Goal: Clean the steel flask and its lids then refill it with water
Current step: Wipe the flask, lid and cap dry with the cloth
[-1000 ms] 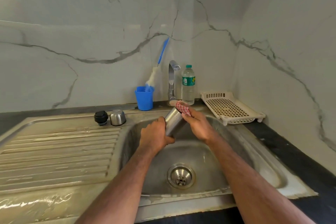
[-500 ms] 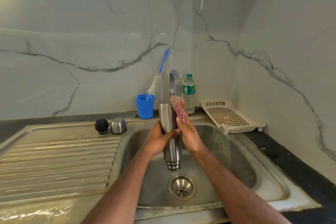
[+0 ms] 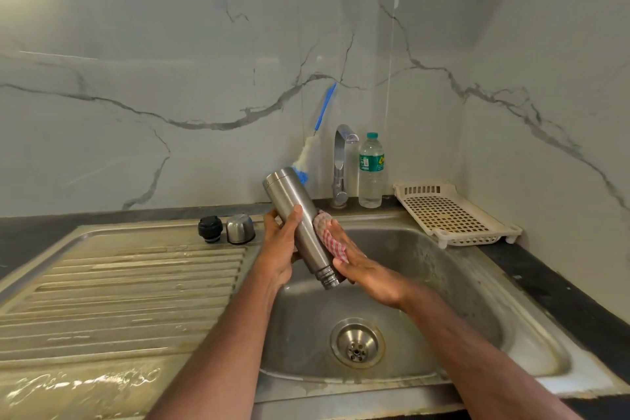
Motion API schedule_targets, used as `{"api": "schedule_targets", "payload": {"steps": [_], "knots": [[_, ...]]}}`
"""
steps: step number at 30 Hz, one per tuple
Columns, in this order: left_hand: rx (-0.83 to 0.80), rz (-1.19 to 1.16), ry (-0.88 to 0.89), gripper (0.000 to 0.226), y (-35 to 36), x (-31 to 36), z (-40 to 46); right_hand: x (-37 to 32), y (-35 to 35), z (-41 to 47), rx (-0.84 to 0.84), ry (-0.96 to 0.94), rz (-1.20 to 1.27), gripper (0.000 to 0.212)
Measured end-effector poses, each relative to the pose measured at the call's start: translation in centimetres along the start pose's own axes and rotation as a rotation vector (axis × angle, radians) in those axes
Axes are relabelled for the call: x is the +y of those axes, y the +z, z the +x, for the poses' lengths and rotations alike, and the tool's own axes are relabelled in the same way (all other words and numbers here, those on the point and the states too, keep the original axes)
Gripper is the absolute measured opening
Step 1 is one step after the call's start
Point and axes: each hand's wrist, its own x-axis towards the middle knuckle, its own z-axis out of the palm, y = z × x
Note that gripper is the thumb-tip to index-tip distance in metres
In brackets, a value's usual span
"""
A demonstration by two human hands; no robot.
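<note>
My left hand (image 3: 281, 245) grips the steel flask (image 3: 296, 215) around its middle, over the sink basin (image 3: 443, 283). The flask is upside down and tilted, base up to the left, threaded mouth down to the right. My right hand (image 3: 364, 271) presses a red-checked cloth (image 3: 329, 239) flat against the flask's right side, fingers straight. A black inner lid (image 3: 210, 228) and a steel cap (image 3: 240, 228) stand on the drainboard's far edge, left of my hands.
The tap (image 3: 341, 164) rises behind the basin, shut off. A plastic water bottle (image 3: 371, 170) stands beside it. A blue-handled bottle brush (image 3: 322, 116) sticks up behind the flask. A cream perforated tray (image 3: 450, 215) sits at the right. The ribbed drainboard (image 3: 119, 286) is wet.
The flask has gone from upright-inverted to tilted with its base leaning left. My right hand has slid the cloth down from the flask's upper end to its lower side.
</note>
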Motion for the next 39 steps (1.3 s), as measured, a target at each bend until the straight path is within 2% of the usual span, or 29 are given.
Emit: {"api": "schedule_targets", "payload": {"steps": [3,7,10,12,14,19,23,26,29,32,36,39], "knots": [[-0.081,-0.042,0.003,0.051,0.4,-0.7,0.1,0.1,0.9,0.6,0.073,-0.085,-0.052,0.061],[-0.286,0.072,-0.001,0.049,1.5,-1.9,-0.5,-1.0,0.8,3.2,0.385,-0.166,-0.032,0.067],[-0.328,0.033,-0.056,0.051,2.1,-2.3,-0.8,-1.3,-0.3,4.1,0.48,-0.084,0.186,0.071],[-0.308,-0.062,-0.11,0.053,2.3,-1.9,-1.2,-1.5,-0.6,4.0,0.443,0.012,0.429,0.065],[-0.274,-0.143,-0.131,0.057,2.4,-1.9,-1.3,-1.4,-0.7,3.6,0.381,0.077,0.523,0.056],[-0.188,-0.062,-0.138,0.084,2.2,-2.0,-1.0,0.1,-0.4,2.8,0.174,0.199,0.49,0.068],[-0.036,-0.145,-0.128,0.097,1.5,-1.9,0.1,-0.9,0.1,0.5,-0.028,0.293,0.413,0.081],[0.021,-0.182,-0.114,0.104,0.8,-2.1,0.9,-1.5,0.2,-0.5,-0.128,0.268,0.299,0.074],[-0.06,-0.207,-0.115,0.086,0.7,-2.0,0.9,-2.0,0.7,0.3,-0.032,0.138,0.187,0.07],[-0.167,-0.144,-0.141,0.057,1.3,-2.0,-0.2,-1.9,0.9,2.6,0.201,0.0,0.083,0.071],[-0.222,-0.066,-0.165,0.06,2.2,-1.7,-1.4,-1.6,0.0,4.1,0.445,0.002,0.273,0.08],[-0.225,0.043,-0.134,0.067,2.6,-1.9,-1.8,-1.1,0.0,4.1,0.426,0.049,0.326,0.073]]}}
